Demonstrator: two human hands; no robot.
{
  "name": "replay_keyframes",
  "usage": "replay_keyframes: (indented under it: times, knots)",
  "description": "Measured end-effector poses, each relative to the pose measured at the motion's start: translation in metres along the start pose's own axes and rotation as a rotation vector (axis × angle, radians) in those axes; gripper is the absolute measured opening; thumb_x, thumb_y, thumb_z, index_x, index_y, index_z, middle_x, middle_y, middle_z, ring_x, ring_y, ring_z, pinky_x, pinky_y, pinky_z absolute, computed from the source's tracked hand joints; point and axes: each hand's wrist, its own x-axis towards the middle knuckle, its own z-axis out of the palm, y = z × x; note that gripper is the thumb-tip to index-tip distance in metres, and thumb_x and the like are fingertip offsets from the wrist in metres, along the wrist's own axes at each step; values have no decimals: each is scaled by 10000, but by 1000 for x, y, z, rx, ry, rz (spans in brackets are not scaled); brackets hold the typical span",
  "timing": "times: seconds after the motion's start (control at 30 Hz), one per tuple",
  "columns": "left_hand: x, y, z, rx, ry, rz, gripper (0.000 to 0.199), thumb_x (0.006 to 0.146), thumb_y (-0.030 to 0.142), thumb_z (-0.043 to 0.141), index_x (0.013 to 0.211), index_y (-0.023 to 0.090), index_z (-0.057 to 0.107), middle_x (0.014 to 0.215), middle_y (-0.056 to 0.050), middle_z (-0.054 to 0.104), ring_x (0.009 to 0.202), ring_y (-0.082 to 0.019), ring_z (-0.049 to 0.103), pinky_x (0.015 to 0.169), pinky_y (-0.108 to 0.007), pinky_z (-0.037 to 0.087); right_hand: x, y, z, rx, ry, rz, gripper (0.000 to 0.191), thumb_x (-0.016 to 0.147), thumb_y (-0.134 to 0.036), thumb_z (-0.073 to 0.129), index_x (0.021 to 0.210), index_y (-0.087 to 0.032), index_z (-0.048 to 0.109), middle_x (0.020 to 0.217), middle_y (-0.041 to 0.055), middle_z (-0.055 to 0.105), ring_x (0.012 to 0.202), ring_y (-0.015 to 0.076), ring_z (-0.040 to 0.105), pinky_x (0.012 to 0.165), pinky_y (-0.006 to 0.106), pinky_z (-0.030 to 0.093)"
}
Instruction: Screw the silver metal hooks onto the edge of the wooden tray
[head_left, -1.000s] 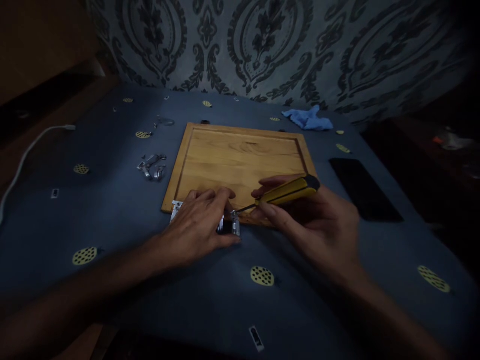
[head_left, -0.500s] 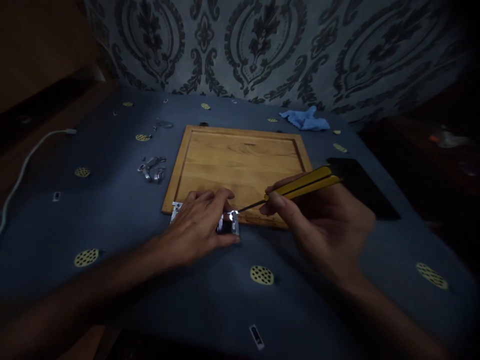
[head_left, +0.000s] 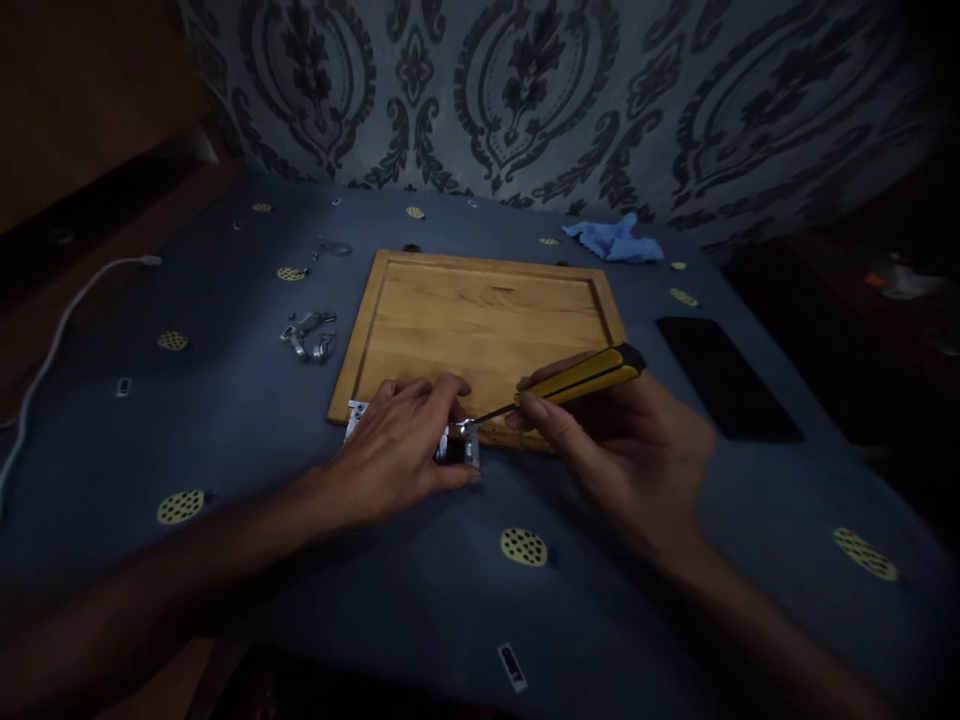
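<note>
A wooden panel (head_left: 480, 320) with a raised frame lies on the blue patterned cloth. At its near edge my left hand (head_left: 397, 450) grips a metal hinge (head_left: 471, 445), thumb below and fingers above. Another metal piece (head_left: 355, 415) shows at the panel's near left corner, beside that hand. My right hand (head_left: 630, 450) is closed around a yellow and black screwdriver (head_left: 581, 378), tilted, with its tip at the hinge. The palm side of my left hand is hidden.
Loose metal hinges (head_left: 309, 335) lie left of the panel, with small parts (head_left: 330, 248) behind them. A black phone-like slab (head_left: 727, 378) is on the right, a blue crumpled cloth (head_left: 615, 240) at the back. A white cable (head_left: 67, 310) runs along the left.
My right hand and the screwdriver handle have shifted left and slightly down, and the bright glare on the hinge has dimmed. My left hand keeps its hold.
</note>
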Motion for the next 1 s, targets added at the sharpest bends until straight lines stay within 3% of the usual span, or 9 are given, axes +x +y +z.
replay_keyframes:
  times: [0.2, 0.33, 0.47, 0.53, 0.67, 0.87, 1.0]
  knots:
    - [0, -2, 1, 10, -3, 21, 632, 815, 365, 848, 1294, 221, 463, 1189, -50, 727, 1190, -306, 629, 974, -439, 437, 0, 4, -3, 52, -36, -44, 116, 854, -326, 804, 918, -295, 712, 832, -25, 737, 708, 178, 710, 611, 308, 592]
    - [1, -1, 0, 10, -7, 21, 653, 803, 358, 862, 1295, 209, 460, 1177, -54, 730, 1181, -312, 635, 963, -441, 438, 0, 5, -3, 114, -57, 4, 117, 860, -315, 799, 943, -285, 723, 860, -19, 745, 735, 174, 729, 627, 287, 629]
    - [-1, -1, 0, 5, -5, 48, 618, 823, 358, 850, 1278, 190, 467, 1199, -71, 720, 1197, -311, 628, 977, -444, 430, 1, 1, -3, 155, -110, 44, 202, 892, -311, 767, 1085, -262, 732, 998, 21, 779, 843, 195, 760, 734, 312, 669]
    - [-2, -2, 0, 4, -12, 61, 593, 837, 357, 837, 1270, 188, 469, 1236, -81, 706, 1220, -311, 616, 981, -442, 428, 1, 0, -5, 127, -135, 12, 149, 915, -274, 738, 1064, -267, 743, 1054, 26, 781, 895, 195, 761, 781, 317, 663]
    - [-2, -1, 0, -12, -24, 52, 600, 846, 355, 828, 1297, 198, 464, 1203, -65, 713, 1189, -301, 626, 972, -429, 432, 2, 1, -7, 58, -125, -63, 66, 886, -237, 768, 915, -286, 735, 988, 1, 774, 895, 200, 756, 739, 315, 647]
    - [-1, 1, -1, -9, -32, 25, 627, 828, 355, 843, 1309, 186, 478, 1198, -73, 712, 1197, -311, 616, 992, -441, 426, 0, 3, -5, 89, -53, 21, 208, 805, -292, 852, 936, -303, 690, 895, -10, 766, 819, 217, 763, 691, 342, 663]
    - [-1, 1, 0, -6, -31, 35, 628, 827, 356, 847, 1301, 182, 474, 1161, -56, 725, 1166, -292, 627, 985, -427, 429, 1, 2, -5, 146, -87, 72, 216, 884, -267, 774, 1091, -288, 718, 988, 16, 783, 841, 207, 779, 676, 315, 669]
